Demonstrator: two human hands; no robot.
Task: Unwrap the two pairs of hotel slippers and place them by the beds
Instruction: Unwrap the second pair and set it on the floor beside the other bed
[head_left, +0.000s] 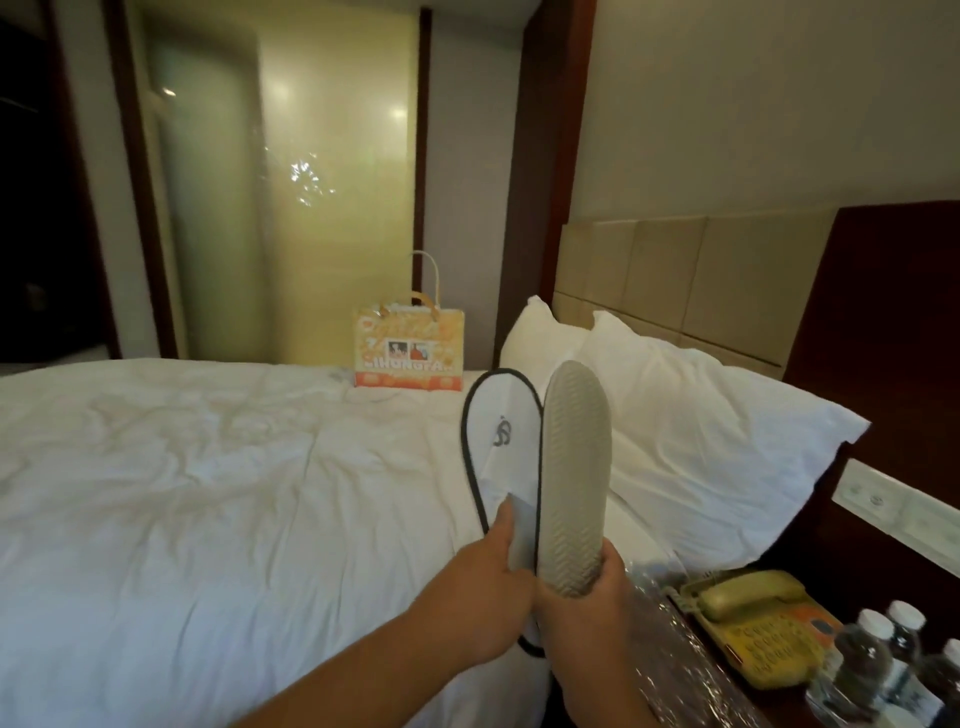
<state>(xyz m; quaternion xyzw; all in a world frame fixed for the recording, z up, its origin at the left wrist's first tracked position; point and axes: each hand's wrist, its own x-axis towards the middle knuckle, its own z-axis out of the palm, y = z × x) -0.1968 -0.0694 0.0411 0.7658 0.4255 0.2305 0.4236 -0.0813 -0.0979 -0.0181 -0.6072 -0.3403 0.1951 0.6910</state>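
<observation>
Held one slipper per hand over the white bed (208, 493), heels down in the grip, toes pointing up and away from the fingers, so both long axes ran straight out from the palms. Left hand (491, 597) closed on the heel of the white slipper (501, 447), thumb pressed on top, other fingers curled out of sight behind. Top side facing the camera there: flat white fabric, thin dark piping round the edge, small dark logo near the toe. Right hand (592, 597) wrapped round the heel of the second slipper (574, 467), sole side showing: grey, rubbery-looking, ribbed in a herringbone pattern, long rounded oval. Fingers mostly hidden behind it, so couldn't tell how spread. Slippers just beside each other, edges nearly touching. No wrapper visible on either; crinkly clear plastic (675, 649) lying just right of the right hand, by the yellow phone (753, 618) and water bottles (883, 660). Probably just needed lowering to the floor beside the bed, right hand nearer that edge.
</observation>
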